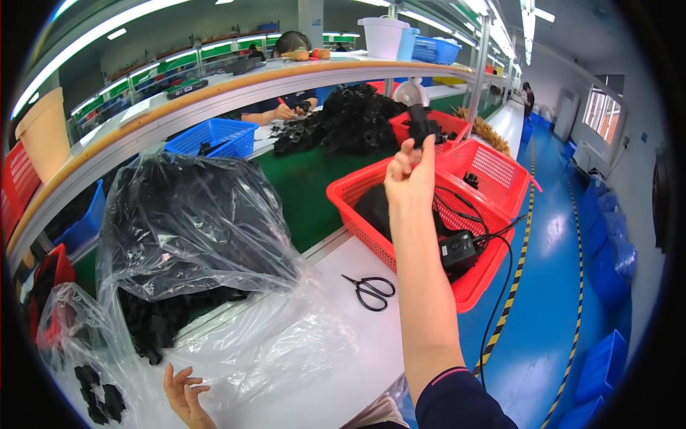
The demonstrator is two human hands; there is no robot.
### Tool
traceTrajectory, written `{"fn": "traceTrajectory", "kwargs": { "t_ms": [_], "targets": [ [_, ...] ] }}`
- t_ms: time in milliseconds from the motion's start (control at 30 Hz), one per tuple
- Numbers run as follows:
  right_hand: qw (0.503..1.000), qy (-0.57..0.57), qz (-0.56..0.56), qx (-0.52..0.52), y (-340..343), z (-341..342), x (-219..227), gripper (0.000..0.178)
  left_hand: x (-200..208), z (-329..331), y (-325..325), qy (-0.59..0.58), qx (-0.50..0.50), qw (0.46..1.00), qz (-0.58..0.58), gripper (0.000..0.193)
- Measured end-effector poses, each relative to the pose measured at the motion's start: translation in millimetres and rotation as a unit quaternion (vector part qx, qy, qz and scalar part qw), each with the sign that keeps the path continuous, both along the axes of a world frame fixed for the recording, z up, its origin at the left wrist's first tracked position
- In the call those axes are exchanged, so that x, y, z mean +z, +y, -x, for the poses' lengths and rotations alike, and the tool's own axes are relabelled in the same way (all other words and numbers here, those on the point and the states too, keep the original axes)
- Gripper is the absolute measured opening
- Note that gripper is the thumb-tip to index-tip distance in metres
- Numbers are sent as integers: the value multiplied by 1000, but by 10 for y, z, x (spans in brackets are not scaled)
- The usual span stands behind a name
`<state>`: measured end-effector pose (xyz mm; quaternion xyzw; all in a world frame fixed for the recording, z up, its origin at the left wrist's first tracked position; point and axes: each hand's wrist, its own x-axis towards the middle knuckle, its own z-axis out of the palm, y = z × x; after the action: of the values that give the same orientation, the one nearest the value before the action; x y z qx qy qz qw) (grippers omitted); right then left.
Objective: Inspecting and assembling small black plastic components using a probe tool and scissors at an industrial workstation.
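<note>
My right hand (409, 170) is stretched far forward over the red baskets. Its fingers are closed on a small black part (423, 127), whose exact kind I cannot make out. Beneath that forearm is a long red basket (357, 227) with black cables and a black box-shaped device (459, 252) in it. My left hand (187, 397) is low at the front, fingers apart and holding nothing. Near it a large clear plastic bag (193, 214) spreads over the bench with black pieces (161, 314) in and under it. Black-handled scissors (371, 292) lie on the white bench top.
Another red basket (493, 168) adjoins the long one. Behind them are a dark heap (343, 118) of black pieces and a small fan (411, 93). A blue basket (214, 136) stands below the shelf (286, 75). Across the bench, a person's hand (284, 111) holds something red.
</note>
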<state>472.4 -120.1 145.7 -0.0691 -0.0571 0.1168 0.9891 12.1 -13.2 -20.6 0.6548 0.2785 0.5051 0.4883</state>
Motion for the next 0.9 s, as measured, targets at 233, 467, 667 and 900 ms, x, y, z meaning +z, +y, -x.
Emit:
{"fn": "traceTrajectory", "kwargs": {
  "t_ms": [233, 467, 667, 900],
  "targets": [
    [978, -89, 162, 96, 525, 302, -199, 32, -63, 138, 32, 31, 29, 997, 65, 40],
    [747, -454, 407, 264, 900, 1956, -949, 24, -20, -41, 130, 294, 27, 948, -121, 29],
    [382, -680, 626, -30, 1337, 2373, -1474, 47, 2, 67, 71, 362, -87, 928, 21, 31],
    [258, -683, 677, -91, 1243, 2079, -1312, 48, 26, 79, 44, 403, -129, 882, -206, 33]
  ]
}}
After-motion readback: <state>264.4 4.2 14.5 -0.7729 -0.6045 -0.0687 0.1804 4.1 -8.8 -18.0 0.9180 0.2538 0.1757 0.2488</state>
